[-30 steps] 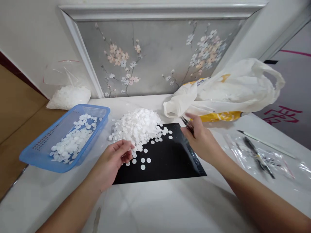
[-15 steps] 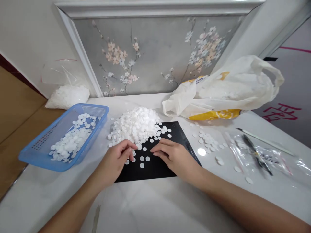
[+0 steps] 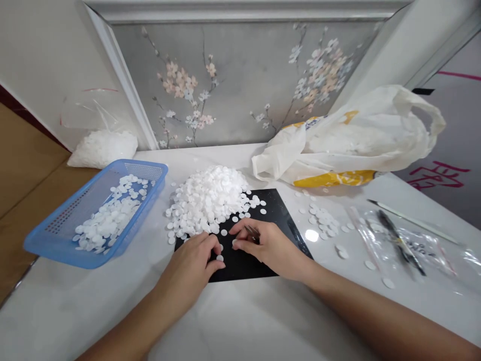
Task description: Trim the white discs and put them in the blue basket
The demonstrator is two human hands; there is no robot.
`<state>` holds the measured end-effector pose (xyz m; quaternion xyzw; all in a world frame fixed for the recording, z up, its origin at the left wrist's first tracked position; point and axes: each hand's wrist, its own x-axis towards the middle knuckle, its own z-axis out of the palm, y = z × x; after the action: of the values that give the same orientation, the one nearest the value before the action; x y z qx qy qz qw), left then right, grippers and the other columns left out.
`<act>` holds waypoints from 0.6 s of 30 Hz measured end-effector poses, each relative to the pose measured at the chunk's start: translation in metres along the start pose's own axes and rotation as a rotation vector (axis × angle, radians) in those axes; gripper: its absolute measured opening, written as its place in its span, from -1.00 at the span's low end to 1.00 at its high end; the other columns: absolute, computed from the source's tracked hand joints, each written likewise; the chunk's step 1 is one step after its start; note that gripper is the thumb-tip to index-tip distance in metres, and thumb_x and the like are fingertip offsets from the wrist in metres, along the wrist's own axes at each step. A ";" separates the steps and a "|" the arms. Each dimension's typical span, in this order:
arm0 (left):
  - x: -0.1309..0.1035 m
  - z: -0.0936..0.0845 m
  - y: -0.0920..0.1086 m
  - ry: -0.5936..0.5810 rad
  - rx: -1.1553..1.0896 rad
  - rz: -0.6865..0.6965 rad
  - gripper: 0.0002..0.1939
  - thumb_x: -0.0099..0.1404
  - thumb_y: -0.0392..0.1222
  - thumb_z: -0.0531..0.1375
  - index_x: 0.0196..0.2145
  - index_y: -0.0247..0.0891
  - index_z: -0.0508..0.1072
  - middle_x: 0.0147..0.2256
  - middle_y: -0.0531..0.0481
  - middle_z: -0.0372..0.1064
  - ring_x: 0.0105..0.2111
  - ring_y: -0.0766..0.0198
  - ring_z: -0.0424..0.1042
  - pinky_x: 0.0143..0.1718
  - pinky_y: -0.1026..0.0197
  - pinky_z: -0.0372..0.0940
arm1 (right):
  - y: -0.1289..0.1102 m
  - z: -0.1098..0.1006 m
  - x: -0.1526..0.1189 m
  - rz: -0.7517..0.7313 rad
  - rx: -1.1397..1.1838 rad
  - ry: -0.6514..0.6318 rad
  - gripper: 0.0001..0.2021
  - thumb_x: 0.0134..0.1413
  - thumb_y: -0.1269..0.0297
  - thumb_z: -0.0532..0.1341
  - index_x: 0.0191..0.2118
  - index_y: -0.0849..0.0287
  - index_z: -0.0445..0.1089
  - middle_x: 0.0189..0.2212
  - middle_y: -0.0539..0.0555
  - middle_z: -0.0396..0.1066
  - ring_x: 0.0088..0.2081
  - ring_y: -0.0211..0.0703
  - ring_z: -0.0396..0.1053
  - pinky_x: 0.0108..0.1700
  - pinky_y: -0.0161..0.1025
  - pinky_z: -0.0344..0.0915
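A black mat [image 3: 274,215] lies on the white table, partly under a large heap of small white discs [image 3: 212,198]. My left hand [image 3: 193,263] is over the mat's left front part, its thumb and forefinger closed on a white disc [image 3: 220,258]. To its right, my right hand [image 3: 268,245] is curled over the mat. A thin dark metal tool [image 3: 252,231], which looks like tweezers, shows between its fingers; most of it is hidden. Between that hand's thumb tip and forefinger is another white disc [image 3: 234,242].
A blue plastic basket [image 3: 48,243] with white discs stands left, before a clear bag [image 3: 103,148] of white pieces. At back right lies a white plastic bag [image 3: 349,145]. Loose discs [image 3: 323,220], a clear pouch [image 3: 417,245], a black pen-like tool [image 3: 400,240] and a white stick [image 3: 413,220] lie right.
My left hand has moved right and nearer, and a disc is now between its fingertips. My right hand has turned, so the metal tool shows in it. Fewer loose discs show between the hands.
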<state>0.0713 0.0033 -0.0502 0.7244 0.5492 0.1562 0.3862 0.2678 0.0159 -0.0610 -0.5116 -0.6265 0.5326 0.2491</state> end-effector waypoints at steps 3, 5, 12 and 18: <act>0.001 -0.001 0.002 -0.005 -0.076 -0.048 -0.93 0.17 -0.18 0.18 -0.38 -0.19 0.36 -0.47 0.06 0.25 -0.47 0.27 0.21 -0.45 0.26 0.02 | -0.001 -0.002 -0.001 0.080 0.223 -0.074 -0.77 0.08 0.31 0.14 -0.12 0.21 0.26 -0.37 0.00 0.40 -0.63 -0.45 0.08 -0.55 -0.39 0.12; 0.001 -0.001 0.004 -0.011 -0.188 -0.071 -0.88 0.23 -0.12 0.14 -0.29 -0.19 0.36 -0.46 0.07 0.26 -0.46 0.28 0.22 -0.44 0.27 0.06 | -0.003 -0.001 -0.002 0.089 0.290 -0.078 -0.78 0.05 0.31 0.16 -0.15 0.22 0.24 -0.39 0.00 0.40 -0.65 -0.47 0.04 -0.58 -0.41 0.09; 0.005 0.004 0.011 -0.054 -0.518 -0.120 -0.80 0.24 -0.08 0.14 -0.40 -0.28 0.36 -0.45 0.03 0.32 -0.44 0.33 0.24 -0.39 0.30 0.12 | -0.010 0.009 -0.007 0.074 0.250 -0.048 -0.76 0.05 0.23 0.21 -0.17 0.17 0.22 -0.47 -0.05 0.38 -0.62 -0.41 0.08 -0.63 -0.42 0.01; 0.009 -0.014 0.002 0.125 -0.813 -0.208 -0.77 0.21 -0.08 0.19 -0.38 -0.27 0.25 -0.41 0.03 0.35 -0.50 0.44 0.18 -0.44 0.36 0.11 | -0.004 0.001 0.007 -0.193 -0.373 0.163 -0.83 0.16 0.43 0.08 -0.29 0.17 0.43 -0.34 0.02 0.36 -0.32 -0.26 0.33 -0.25 -0.29 0.22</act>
<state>0.0665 0.0165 -0.0412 0.4429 0.5354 0.3641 0.6202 0.2634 0.0219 -0.0595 -0.5277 -0.7382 0.3380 0.2497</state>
